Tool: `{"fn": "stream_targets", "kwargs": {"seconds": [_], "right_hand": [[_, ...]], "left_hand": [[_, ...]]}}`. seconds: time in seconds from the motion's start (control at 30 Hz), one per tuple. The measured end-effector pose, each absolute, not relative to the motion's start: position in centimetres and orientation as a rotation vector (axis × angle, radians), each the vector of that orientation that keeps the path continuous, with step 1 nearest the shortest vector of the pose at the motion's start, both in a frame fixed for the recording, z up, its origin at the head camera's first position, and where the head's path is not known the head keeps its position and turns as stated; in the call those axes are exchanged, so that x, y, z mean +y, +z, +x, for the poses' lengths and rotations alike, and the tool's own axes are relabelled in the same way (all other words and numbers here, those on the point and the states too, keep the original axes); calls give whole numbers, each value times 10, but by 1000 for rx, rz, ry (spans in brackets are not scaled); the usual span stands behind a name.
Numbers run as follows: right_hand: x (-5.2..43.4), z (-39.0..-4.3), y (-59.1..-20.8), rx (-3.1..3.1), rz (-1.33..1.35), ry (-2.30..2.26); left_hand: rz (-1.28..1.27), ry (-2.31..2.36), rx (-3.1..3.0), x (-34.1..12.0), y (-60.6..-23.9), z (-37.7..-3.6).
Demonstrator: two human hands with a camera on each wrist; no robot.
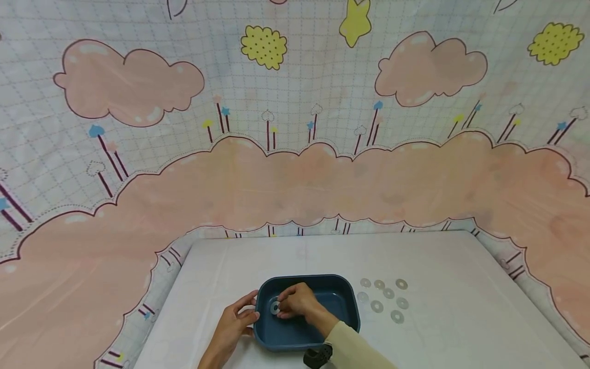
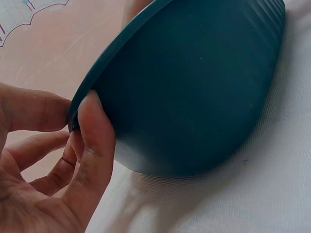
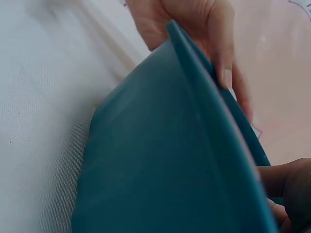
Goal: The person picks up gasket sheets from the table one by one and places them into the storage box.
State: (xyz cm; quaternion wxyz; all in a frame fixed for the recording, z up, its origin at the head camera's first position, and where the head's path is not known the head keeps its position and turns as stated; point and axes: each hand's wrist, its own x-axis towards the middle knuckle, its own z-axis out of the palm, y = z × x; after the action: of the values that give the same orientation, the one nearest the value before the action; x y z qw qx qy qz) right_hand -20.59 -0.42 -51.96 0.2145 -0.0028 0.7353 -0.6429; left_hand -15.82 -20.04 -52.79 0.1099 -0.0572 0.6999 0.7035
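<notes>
A dark blue rectangular tray (image 1: 338, 302) stands on the white-covered table. My left hand (image 1: 232, 324) grips its left rim; in the left wrist view, one digit (image 2: 97, 131) lies against the outer wall while another touches the rim. My right hand (image 1: 301, 303) reaches down inside the tray, fingers curled, with a flat grey washer (image 1: 275, 307) at its fingertips near the left inner wall. The washer's far edge is partly covered by the fingers. From the right wrist, the tray wall (image 3: 160, 136) hides most of the right hand (image 3: 296, 189).
Several loose washers (image 1: 388, 293) lie spread on the table right of the tray. The white tabletop (image 1: 442, 277) extends around them. A patterned curtain (image 1: 322, 189) hangs behind the table and along its sides. A black wrist device (image 1: 318, 356) sits by the right sleeve.
</notes>
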Motion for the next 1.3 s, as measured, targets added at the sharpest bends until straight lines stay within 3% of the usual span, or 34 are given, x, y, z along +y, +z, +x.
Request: {"fn": "stream_targets", "kwargs": {"seconds": [0.57,1.3], "right_hand": [[5,-205,-512,2168,-30,-1720],[68,-191,-480,2054,-95,-1989]], "left_hand": [[-189,2065,2081,-202,-527,-160],[-204,2051,2061,-201,-529,-158]]}}
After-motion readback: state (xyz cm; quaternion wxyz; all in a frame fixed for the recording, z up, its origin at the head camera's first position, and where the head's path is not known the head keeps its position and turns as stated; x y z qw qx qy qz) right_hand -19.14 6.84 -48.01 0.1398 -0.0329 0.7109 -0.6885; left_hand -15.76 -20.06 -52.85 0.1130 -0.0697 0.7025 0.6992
